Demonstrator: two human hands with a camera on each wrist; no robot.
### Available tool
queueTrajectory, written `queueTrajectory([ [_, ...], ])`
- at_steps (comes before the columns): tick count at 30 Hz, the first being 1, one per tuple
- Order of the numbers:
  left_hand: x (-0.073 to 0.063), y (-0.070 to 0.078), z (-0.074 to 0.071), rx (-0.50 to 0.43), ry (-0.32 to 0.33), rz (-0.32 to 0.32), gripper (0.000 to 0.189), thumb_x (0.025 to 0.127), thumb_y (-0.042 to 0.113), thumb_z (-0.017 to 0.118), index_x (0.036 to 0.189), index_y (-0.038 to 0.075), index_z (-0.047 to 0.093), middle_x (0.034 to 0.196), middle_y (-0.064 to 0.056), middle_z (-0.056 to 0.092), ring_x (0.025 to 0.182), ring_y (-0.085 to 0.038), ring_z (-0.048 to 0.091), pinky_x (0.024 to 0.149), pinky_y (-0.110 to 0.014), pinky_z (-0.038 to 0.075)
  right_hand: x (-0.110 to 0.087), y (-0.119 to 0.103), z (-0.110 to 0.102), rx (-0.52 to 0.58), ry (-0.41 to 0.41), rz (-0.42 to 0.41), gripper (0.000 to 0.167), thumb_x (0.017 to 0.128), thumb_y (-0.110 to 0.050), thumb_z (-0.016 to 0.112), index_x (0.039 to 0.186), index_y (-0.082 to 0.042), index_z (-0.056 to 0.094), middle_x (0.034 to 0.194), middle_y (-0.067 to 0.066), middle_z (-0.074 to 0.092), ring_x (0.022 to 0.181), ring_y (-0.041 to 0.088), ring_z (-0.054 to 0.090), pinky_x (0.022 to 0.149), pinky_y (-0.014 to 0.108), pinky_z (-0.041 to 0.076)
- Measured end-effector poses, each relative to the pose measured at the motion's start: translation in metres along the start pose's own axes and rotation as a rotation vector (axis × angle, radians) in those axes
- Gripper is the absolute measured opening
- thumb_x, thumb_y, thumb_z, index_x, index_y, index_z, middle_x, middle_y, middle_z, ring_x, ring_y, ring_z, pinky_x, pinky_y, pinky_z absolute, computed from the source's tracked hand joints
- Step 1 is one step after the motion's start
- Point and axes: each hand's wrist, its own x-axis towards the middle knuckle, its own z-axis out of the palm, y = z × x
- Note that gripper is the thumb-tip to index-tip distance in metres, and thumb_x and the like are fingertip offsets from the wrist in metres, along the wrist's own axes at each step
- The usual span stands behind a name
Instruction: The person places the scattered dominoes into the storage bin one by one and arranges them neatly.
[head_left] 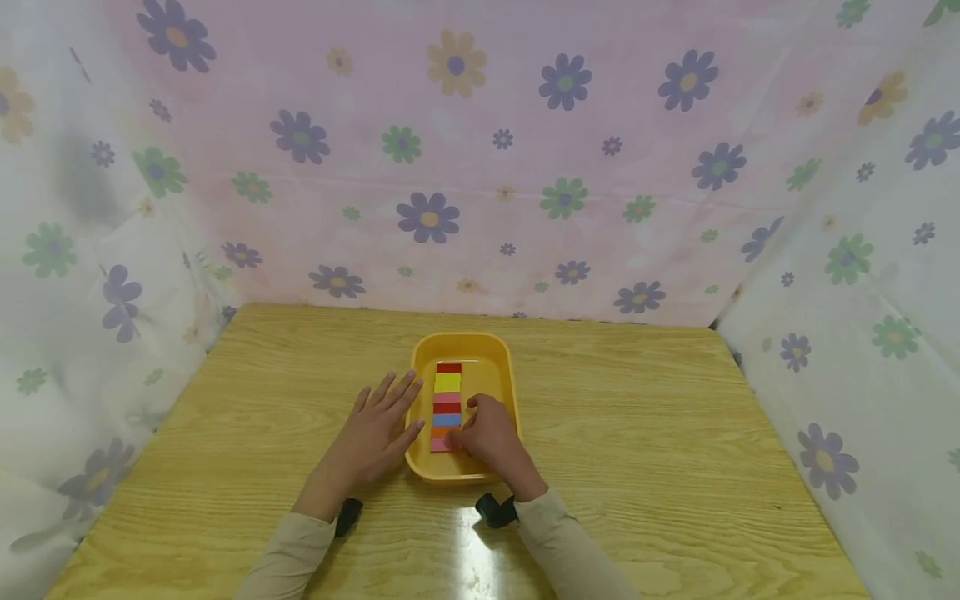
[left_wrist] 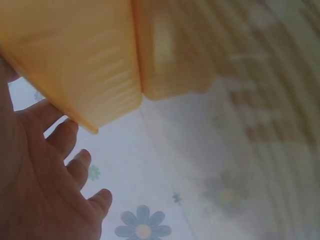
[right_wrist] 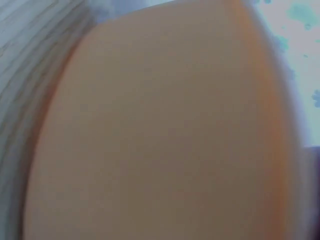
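A yellow plastic tray (head_left: 420, 471) stands on the table, with several flat coloured blocks lined up inside it. From the far end they run red, yellow (head_left: 447, 382), pink, red, blue (head_left: 447, 419), orange (head_left: 439, 432) and pink. My left hand (head_left: 378, 433) rests at the tray's left rim with fingers spread; the left wrist view shows the fingers (left_wrist: 71, 134) along the rim. Over the near end of the row, my right hand (head_left: 493, 433) has bent fingers and pinches the right end of the nearest pink block (head_left: 438, 446). Its fingertips are partly hidden.
The wooden table (head_left: 637, 450) extends on both sides of the tray. Flowered sheets (head_left: 487, 167) hang behind and at the sides. Black wrist-camera parts (head_left: 495, 510) show under both wrists. In the right wrist view, the tray's blurred outer wall (right_wrist: 150, 125) fills most of the picture.
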Motion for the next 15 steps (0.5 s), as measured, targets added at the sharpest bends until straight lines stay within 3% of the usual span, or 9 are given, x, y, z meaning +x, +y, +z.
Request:
queueTrajectory([
  [3,0.001,0.000,-0.002,0.008,-0.006,-0.005,0.065,0.105,0.042,0.052,0.160,0.012,0.035,0.167,-0.006,0.029,0.156,-0.036,0.019,0.122,-0.067,0.015,-0.002,-0.002,-0.005,0.032,-0.021,-0.049,0.060,0.088,-0.020,0.079,0.135,0.009,0.054,0.093,0.012,0.069,0.068,0.019,0.067,0.065,0.031,0.056],
  [7,0.002,0.000,-0.002,0.012,-0.013,-0.008,0.065,0.105,0.041,0.052,0.160,0.012,0.034,0.168,-0.006,0.028,0.155,-0.037,0.020,0.121,-0.067,0.015,-0.005,0.000,-0.014,0.079,-0.015,-0.164,0.057,0.096,-0.027,0.070,0.140,0.005,0.053,0.119,0.020,0.067,0.097,0.031,0.070,0.083,0.043,0.061],
  [11,0.001,-0.002,-0.001,0.021,-0.011,-0.010,0.063,0.106,0.038,0.051,0.160,0.011,0.033,0.167,-0.008,0.029,0.154,-0.039,0.022,0.121,-0.068,0.016,-0.007,0.007,-0.026,0.122,0.040,-0.303,0.052,0.101,-0.026,0.065,0.143,0.001,0.052,0.137,0.023,0.059,0.119,0.040,0.061,0.099,0.052,0.054],
  [15,0.001,-0.008,-0.002,0.031,0.024,-0.012,0.061,0.107,0.036,0.050,0.160,0.009,0.033,0.166,-0.011,0.032,0.154,-0.041,0.023,0.120,-0.068,0.017,-0.007,0.024,-0.039,0.039,0.132,-0.396,0.053,0.103,-0.027,0.061,0.148,-0.002,0.048,0.149,0.019,0.051,0.135,0.041,0.049,0.111,0.057,0.043],
])
